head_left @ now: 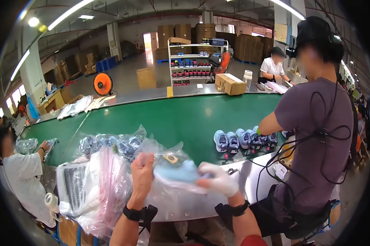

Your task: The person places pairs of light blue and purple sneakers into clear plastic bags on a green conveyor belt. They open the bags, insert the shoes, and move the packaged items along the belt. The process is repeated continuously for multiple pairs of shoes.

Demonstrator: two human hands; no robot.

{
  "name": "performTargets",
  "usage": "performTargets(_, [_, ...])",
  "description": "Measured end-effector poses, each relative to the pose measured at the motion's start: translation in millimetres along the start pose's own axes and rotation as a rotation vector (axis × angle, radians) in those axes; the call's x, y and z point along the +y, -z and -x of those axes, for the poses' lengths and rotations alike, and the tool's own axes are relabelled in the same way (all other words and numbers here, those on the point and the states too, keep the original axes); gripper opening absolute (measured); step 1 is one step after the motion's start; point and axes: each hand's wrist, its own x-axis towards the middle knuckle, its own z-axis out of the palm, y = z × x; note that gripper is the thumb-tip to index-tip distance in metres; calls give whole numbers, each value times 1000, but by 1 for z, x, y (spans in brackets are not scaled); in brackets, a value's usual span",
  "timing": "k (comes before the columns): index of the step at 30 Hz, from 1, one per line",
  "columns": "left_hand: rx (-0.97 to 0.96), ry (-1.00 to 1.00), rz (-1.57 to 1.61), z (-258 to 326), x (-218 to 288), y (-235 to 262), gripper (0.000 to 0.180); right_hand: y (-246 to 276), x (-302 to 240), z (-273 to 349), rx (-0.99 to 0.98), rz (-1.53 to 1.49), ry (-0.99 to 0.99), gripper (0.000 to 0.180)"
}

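A light blue shoe [177,174], blurred by motion, is between my hands above the metal table edge. My right hand [221,180], in a white glove, is closed on one end of it. My left hand [142,170] is closed at the other end, its fingers pinching a clear plastic bag [159,148]. The bag spreads above and around the shoe; how far the shoe is inside it I cannot tell. To the left of my left hand lies a pile of clear bags with pink edges [107,176].
Bagged shoes [111,143] lie on the green conveyor belt [168,112] beyond the pile. Several unbagged blue shoes [244,138] stand in a row at right. A co-worker [316,123] stands close on the right, another [23,172] sits at left. Scissors [232,171] lie beside my right hand.
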Motion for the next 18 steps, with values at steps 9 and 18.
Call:
performTargets(9, [-238,-218,-286,3,22,-53,16,-102,9,-25,-164,1111,263,20])
performTargets(18, [-611,-164,-404,69,26,-17,12,-104,66,-55,2,910,222,25])
